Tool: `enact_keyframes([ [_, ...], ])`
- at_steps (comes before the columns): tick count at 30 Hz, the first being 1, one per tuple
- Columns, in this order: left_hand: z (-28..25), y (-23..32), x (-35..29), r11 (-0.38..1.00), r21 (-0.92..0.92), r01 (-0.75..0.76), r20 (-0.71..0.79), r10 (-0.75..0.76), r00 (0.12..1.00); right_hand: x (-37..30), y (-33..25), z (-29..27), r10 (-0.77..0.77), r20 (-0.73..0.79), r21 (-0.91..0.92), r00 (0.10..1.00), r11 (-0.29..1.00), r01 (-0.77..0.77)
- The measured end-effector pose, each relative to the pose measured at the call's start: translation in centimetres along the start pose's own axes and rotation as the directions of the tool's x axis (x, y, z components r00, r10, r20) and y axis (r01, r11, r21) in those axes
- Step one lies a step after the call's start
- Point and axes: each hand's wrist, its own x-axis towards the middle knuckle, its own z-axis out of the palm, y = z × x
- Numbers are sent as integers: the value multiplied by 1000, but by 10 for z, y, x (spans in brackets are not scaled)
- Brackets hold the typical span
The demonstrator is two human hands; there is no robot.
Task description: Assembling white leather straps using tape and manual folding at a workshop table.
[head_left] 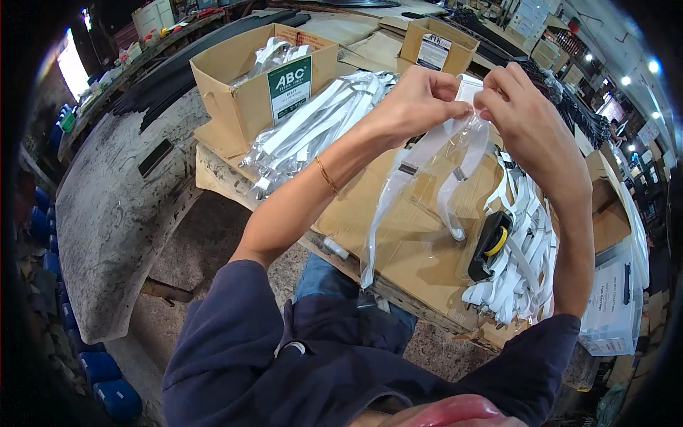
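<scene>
My left hand [420, 107] and my right hand [523, 114] are raised over the table, fingers pinched together from either side. Between them is the top of a white strap [398, 188], next to a small white block-like piece [469, 88]. Two lengths of the strap hang down, each with a small grey slider. Clear film shows around the strap just under my fingertips; exactly what each fingertip grips is partly hidden. Below my right forearm lies a pile of white straps [523, 263], with a black tool [491, 245] bearing a yellow disc at its left side.
Beyond my left forearm, more bundled white straps [320, 121] lie beside an open cardboard box [220, 107]. Another cardboard box [462, 53] stands at the back. Cardboard [405, 260] covers the tabletop. A clear plastic bin [612, 302] sits at the right, and a grey curved panel [107, 220] at the left.
</scene>
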Motion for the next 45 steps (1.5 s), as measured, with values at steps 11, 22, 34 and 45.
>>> enact_keyframes([
  [11, -3, 3, -3, 998, -16, 63, 20, -62, 998, 1, 6, 14, -78, -63, 82, 995, 993, 83],
  [22, -4, 1, -6, 992, -120, 36, 80, -26, 996, -12, -3, 31, 603, 202, 904, 771, 189, -385],
  [34, 6, 21, -19, 989, 132, -67, -64, 75, 995, -28, 19, 34, 373, 579, 781, 725, 2, -625],
  [45, 0, 26, -26, 998, 51, 34, -41, -32, 999, -28, 7, 46, 398, 380, 925, 835, -138, -355],
])
